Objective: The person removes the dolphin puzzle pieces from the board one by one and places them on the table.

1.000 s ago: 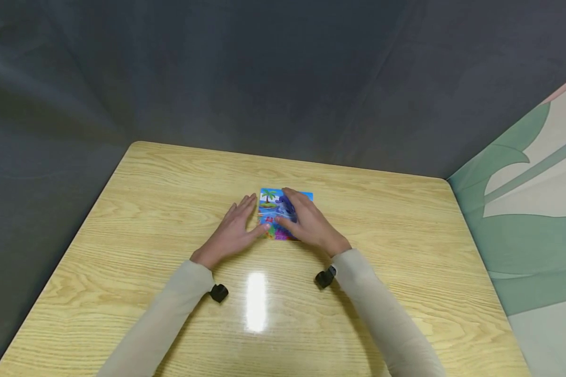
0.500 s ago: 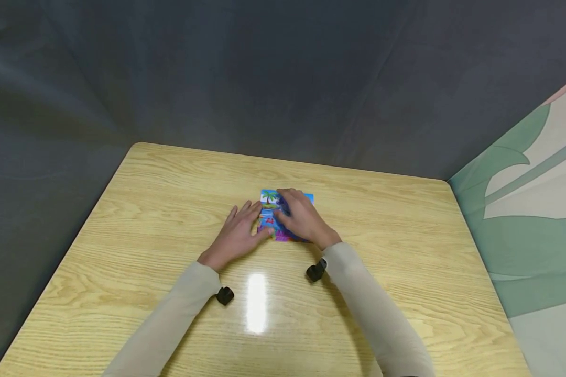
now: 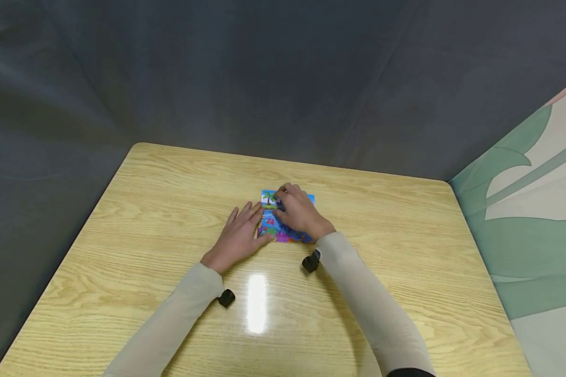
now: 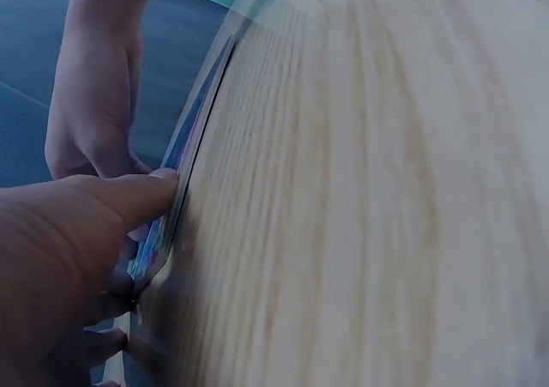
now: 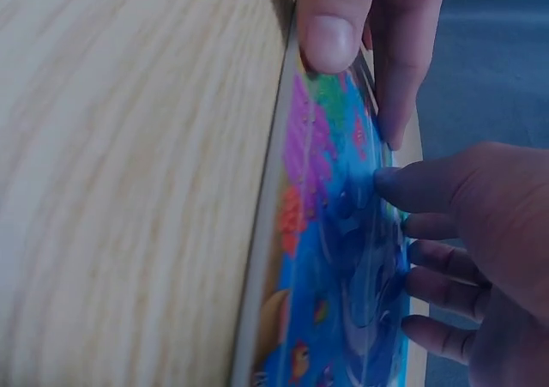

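A thin board with a glossy sea picture (image 3: 268, 215) lies flat on the table, showing a palm tree, a crab and coral. My left hand (image 3: 238, 233) rests at its left side, fingers fairly straight, thumb pressing the near left corner. In the right wrist view the left thumb (image 5: 333, 35) lies on that corner. My right hand (image 3: 299, 212) is over the upper middle of the board and hides part of the picture. Its thumb and bent fingers (image 5: 442, 288) touch the picture's surface near a blue dolphin shape (image 5: 343, 241). I cannot tell whether they pinch a piece there.
The light wood table (image 3: 179, 178) surrounds the board. A dark curtain (image 3: 283, 78) hangs behind it, and a green and white patterned cloth (image 3: 537, 241) is at the right. Small black cameras sit on both wrists, and a bright reflection shines near the front.
Both hands have come closer to the board. The left hand moved right to its left edge and corner; the right hand shifted slightly left, and its fingers bent more over the picture.
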A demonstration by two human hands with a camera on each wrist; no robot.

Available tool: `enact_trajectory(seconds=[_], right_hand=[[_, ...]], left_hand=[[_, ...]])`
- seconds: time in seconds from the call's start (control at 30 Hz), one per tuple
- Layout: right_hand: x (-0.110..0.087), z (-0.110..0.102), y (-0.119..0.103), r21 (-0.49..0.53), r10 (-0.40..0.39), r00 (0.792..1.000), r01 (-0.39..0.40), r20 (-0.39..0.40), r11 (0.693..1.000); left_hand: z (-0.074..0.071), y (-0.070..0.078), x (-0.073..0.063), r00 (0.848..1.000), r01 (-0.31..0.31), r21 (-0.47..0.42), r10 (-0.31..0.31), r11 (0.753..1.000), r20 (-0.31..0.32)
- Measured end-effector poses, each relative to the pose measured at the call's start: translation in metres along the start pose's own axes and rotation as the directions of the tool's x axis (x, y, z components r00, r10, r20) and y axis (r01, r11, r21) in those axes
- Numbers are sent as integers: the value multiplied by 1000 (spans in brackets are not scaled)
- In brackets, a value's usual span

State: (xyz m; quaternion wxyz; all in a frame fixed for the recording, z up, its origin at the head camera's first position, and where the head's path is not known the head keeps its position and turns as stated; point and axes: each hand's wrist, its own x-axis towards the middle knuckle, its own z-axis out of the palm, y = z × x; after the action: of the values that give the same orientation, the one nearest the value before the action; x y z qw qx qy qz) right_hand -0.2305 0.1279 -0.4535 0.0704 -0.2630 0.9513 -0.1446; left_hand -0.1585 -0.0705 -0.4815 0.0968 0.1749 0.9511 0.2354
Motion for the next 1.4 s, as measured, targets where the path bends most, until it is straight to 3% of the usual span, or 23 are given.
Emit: enact_trajectory(seconds=[0.37, 0.97, 1.4], right_hand=[[6, -6, -12, -74, 44, 996, -39, 81, 997], [16, -12, -21, -145, 81, 986, -60, 146, 988], [27, -22, -18, 35, 152, 958, -165, 245, 986]], left_hand=[[-1, 2, -4, 1000, 5, 14, -6, 1000, 24], [-1, 0, -4, 999, -14, 54, 12, 998, 33], [-3, 1, -3, 1000, -30, 58, 29, 998, 11]])
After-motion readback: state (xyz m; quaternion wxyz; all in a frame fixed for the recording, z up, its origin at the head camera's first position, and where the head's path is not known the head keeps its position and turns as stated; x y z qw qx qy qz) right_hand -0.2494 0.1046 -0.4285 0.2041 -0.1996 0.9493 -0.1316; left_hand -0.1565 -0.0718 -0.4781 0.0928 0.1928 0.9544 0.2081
